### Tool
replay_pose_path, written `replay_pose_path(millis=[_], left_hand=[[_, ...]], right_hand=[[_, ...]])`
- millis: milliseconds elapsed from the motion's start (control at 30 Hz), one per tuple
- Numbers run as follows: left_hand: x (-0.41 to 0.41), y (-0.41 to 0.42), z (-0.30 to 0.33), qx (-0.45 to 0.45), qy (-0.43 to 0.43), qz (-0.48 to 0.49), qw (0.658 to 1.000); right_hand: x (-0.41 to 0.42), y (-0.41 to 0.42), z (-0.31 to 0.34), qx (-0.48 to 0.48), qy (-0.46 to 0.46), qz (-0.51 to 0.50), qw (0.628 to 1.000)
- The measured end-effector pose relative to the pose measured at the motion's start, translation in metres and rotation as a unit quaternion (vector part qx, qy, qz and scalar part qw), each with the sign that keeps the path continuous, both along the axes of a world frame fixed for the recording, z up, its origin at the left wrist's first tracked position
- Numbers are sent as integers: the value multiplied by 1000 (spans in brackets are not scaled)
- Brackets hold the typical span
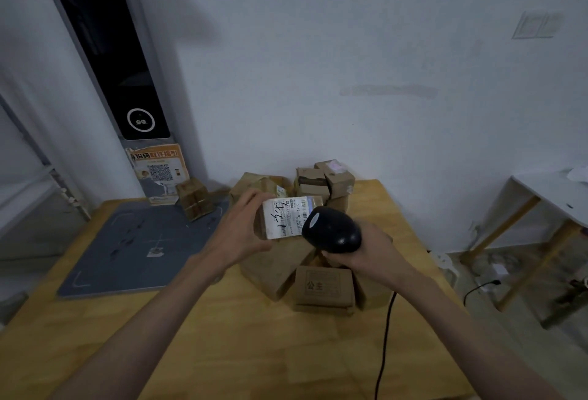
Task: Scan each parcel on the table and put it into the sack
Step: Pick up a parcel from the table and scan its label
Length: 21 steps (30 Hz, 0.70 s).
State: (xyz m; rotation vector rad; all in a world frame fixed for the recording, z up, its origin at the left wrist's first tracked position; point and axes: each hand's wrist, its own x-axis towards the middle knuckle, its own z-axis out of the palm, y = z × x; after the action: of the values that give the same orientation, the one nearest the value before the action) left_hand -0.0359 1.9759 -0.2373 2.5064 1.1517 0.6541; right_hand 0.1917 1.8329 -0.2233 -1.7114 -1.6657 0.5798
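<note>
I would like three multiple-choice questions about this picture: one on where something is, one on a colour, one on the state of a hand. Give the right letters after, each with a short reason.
1. Where is the grey mat?
A. left part of the wooden table
B. on the wall
C. on the white side table

2. What colour is the scanner?
A. white
B. black
C. red

3. What is the left hand doing?
A. hanging idle
B. pressing the mat
C. holding a labelled parcel

Answers: 1 A, the mat lies flat on the table's left. 2 B, its body is black, gripped by the right hand. 3 C, the fingers curl round the parcel, label facing the scanner.
</note>
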Motion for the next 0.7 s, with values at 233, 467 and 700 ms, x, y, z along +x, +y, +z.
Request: replay_pose_path(millis=[233, 467, 700], left_hand=[[-10, -2, 5, 48, 42, -31, 997], [-12, -8, 4, 61, 59, -21, 996], [-14, -9, 6, 56, 44, -19, 997]], right_hand=[[-1, 11, 13, 8, -189, 67, 980], [-5, 18, 6, 14, -233, 92, 968], [-5, 20, 12, 16, -236, 103, 966]])
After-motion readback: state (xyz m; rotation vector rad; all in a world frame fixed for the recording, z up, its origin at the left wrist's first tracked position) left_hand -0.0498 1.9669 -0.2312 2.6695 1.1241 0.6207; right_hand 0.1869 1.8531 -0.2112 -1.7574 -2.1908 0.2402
